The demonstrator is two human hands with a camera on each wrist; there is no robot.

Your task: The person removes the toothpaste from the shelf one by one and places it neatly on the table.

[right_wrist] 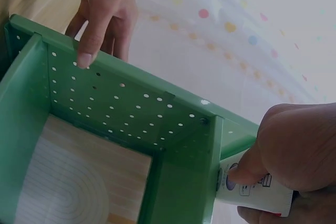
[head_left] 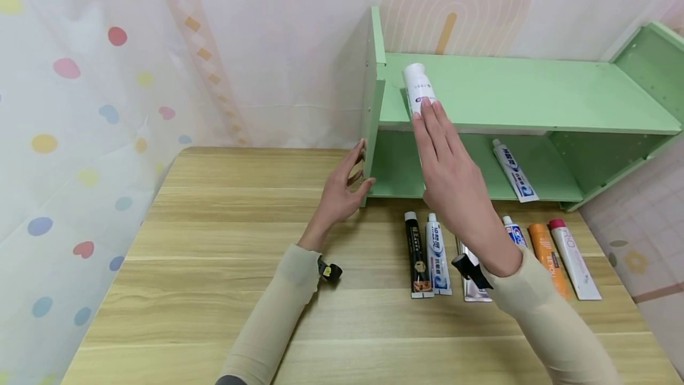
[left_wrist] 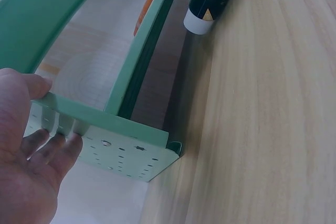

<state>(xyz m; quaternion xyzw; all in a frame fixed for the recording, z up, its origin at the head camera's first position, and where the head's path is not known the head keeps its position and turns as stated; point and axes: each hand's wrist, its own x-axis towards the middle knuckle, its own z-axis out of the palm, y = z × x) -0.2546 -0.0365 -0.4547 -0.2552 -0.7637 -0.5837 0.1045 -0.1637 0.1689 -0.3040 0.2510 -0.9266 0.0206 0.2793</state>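
A white toothpaste tube is held in my right hand, over the left end of the upper board of a green shelf unit. In the right wrist view, the thumb of the right hand presses the printed face of the tube, with fingers behind it. My left hand grips the front edge of the unit's left side panel. The left wrist view shows that hand with its thumb at the inner edge and fingers against the perforated outer face.
On the lower board lies a blue-and-white tube. Along the wooden table before the unit lie several more: a black tube, a blue-and-white one, an orange one and a white one with pink cap. A patterned curtain hangs behind.
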